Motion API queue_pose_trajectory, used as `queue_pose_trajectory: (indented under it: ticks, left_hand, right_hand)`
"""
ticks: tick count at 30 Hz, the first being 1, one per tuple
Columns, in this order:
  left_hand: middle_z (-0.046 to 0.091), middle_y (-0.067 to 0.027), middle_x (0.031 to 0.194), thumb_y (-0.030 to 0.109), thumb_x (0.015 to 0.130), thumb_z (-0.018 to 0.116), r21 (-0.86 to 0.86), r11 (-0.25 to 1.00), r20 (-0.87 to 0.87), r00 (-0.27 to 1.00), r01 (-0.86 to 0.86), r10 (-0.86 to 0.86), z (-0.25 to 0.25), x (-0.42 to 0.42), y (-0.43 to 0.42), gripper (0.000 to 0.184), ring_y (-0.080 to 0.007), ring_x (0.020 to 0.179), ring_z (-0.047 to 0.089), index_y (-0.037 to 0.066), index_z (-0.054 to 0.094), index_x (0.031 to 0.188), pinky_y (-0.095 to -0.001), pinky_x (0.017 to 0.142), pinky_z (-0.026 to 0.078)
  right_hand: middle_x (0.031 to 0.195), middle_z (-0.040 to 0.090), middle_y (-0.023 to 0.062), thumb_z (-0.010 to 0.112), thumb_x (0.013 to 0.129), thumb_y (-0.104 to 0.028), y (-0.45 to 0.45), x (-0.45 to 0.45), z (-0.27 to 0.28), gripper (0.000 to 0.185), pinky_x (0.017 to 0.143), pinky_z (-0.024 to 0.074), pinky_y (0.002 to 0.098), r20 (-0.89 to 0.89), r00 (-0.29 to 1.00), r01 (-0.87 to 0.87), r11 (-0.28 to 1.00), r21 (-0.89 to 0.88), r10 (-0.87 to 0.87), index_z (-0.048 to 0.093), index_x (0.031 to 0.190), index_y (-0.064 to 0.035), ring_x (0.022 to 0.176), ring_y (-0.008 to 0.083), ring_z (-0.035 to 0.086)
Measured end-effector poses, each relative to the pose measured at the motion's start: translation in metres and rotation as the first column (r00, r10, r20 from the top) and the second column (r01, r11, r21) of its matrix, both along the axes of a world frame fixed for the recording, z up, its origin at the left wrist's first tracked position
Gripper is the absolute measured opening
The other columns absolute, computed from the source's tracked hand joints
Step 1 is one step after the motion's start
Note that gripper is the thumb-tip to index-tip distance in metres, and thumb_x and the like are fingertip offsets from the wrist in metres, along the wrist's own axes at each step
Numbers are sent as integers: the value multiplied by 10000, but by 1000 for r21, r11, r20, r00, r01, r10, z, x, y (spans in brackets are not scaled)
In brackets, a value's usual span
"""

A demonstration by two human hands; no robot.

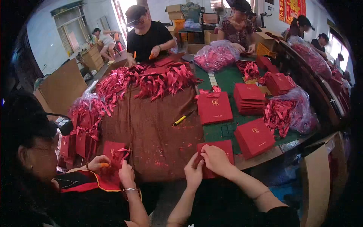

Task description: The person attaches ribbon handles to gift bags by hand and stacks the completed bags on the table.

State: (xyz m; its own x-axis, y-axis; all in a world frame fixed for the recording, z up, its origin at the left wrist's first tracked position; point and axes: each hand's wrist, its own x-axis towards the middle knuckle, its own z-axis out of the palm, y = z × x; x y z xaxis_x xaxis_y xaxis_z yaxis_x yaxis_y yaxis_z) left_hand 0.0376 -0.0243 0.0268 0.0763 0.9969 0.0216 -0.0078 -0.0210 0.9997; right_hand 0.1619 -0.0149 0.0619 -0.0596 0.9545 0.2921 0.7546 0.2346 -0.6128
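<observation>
Near the table's front edge lies a red bag (223, 147), flat and partly under my hands. My left hand (193, 170) is closed at the bag's left side, its fingers pinching something too small to make out. Right beside it, my right hand (216, 159) rests over the bag with fingertips pressed together close to the left fingertips. What the right fingertips hold is hidden. Just beyond are a red bag with a gold logo (214, 107) and a stack of red bags (254, 138) to the right.
A yellow marker (183, 118) lies on the brown cloth (151, 128). Ribbon piles (159, 79) lie farther back. A co-worker at the left (30, 151) handles another bag; others sit across the table. Plastic-wrapped ribbons (283, 113) and a cardboard box (317, 181) are at the right.
</observation>
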Motion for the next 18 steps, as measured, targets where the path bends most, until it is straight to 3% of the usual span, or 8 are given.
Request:
queue_pose_trajectory:
  ticks: [3,4,6,7,10,12,15,18]
  left_hand:
    - [625,-61,1051,24,890,607,4,1000,193,981,-15,14,-12,3,5,359,-126,910,593,10,557,1245,-265,807,488]
    - [614,-25,981,80,915,598,-198,979,196,981,39,1,-5,1,6,352,-95,819,574,42,551,1262,-229,732,477]
    - [599,-3,931,113,930,586,-432,847,657,751,310,60,-6,-11,12,360,-73,779,545,62,536,1283,-210,685,460]
    - [599,-3,931,113,930,586,-424,857,654,753,293,67,-6,-13,16,360,-73,779,545,62,536,1283,-210,685,460]
    - [567,-45,1035,91,881,623,-75,960,52,963,268,-265,-10,-12,22,285,-193,923,590,39,603,1160,-303,812,488]
    - [550,-97,1030,68,796,689,455,873,-591,792,172,152,1,-12,19,320,-247,965,574,61,637,1111,-340,814,485]
    - [529,-134,1026,25,730,700,514,835,-565,811,199,155,-12,-5,25,294,-305,945,550,57,656,1018,-377,770,480]
    - [578,-122,940,-24,727,639,728,637,-505,827,254,247,-9,-8,42,162,-320,891,568,20,635,882,-392,722,501]
  right_hand:
    - [791,576,131,665,791,-108,3,11,4,126,696,459,410,44,998,-56,954,294,45,570,824,-33,790,333,561]
    - [784,571,125,694,766,-105,3,13,3,134,691,460,387,3,998,-62,951,303,64,584,779,-30,772,323,558]
    - [781,572,114,707,759,-91,6,22,-10,125,681,463,348,-166,985,-7,974,226,46,606,785,-22,746,280,570]
    - [774,578,92,719,754,-73,5,26,-12,116,667,456,304,-338,941,7,999,49,10,624,783,-13,733,205,579]
    - [766,598,67,720,753,-57,2,28,-17,104,662,446,277,-508,861,14,998,-54,-39,633,775,-4,735,146,578]
    - [790,605,84,700,794,-81,2,28,-27,99,711,459,306,-504,862,3,997,-79,-43,638,792,-4,783,190,600]
    - [775,616,77,703,794,-98,5,29,-33,117,703,458,304,-511,857,18,995,-96,-65,635,782,-3,760,185,594]
    - [727,585,58,702,816,-131,6,30,-26,177,646,444,270,-461,880,-10,965,-261,-116,581,846,-6,686,120,543]
